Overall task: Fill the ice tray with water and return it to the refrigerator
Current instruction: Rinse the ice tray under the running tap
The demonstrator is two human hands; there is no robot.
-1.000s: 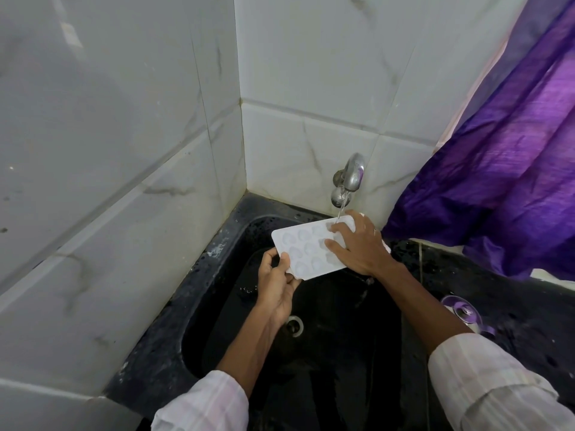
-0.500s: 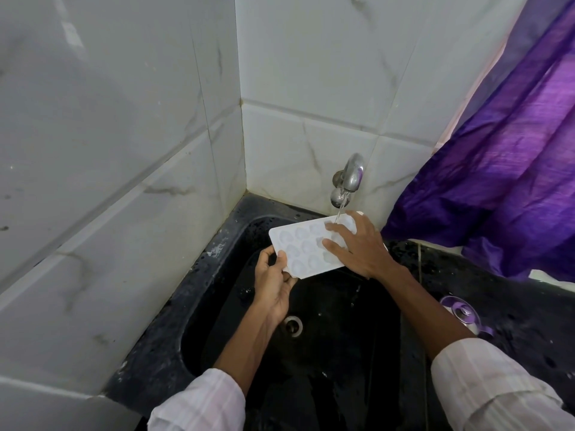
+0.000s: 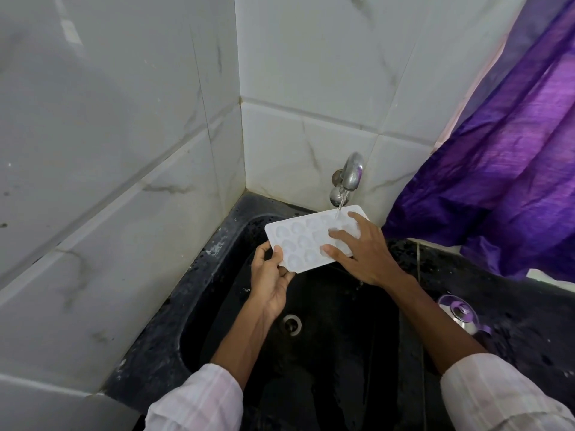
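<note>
Now, near the middle of the frame, a white ice tray (image 3: 306,241) with rounded pockets is being held over a black sink (image 3: 214,309), tilting slightly, with its far right end under a metal tap (image 3: 351,174) that is sticking out of the tiled wall (image 3: 124,150). A thin stream of water (image 3: 339,209) is falling from the spout onto the tray's upper right pockets. The left hand (image 3: 270,281) is pinching the tray's near left corner, its thumb lying on top and its fingers curling underneath. The right hand (image 3: 364,253) is resting on the tray's right part from above, its fingers spread and lying nearly straight across the pockets; whether any finger is hooking round the far edge cannot be told. Both forearms are reaching up from the bottom of the frame, out of pale checked sleeves (image 3: 199,399). Below the left hand, a round drain (image 3: 292,324) is showing in the sink floor. At the right, a purple curtain (image 3: 513,150) is hanging down to the dark counter (image 3: 535,309), and a small shiny purple-tinged object (image 3: 457,312) is sitting on that counter just beside the right forearm, too blurred to tell what it is.
</note>
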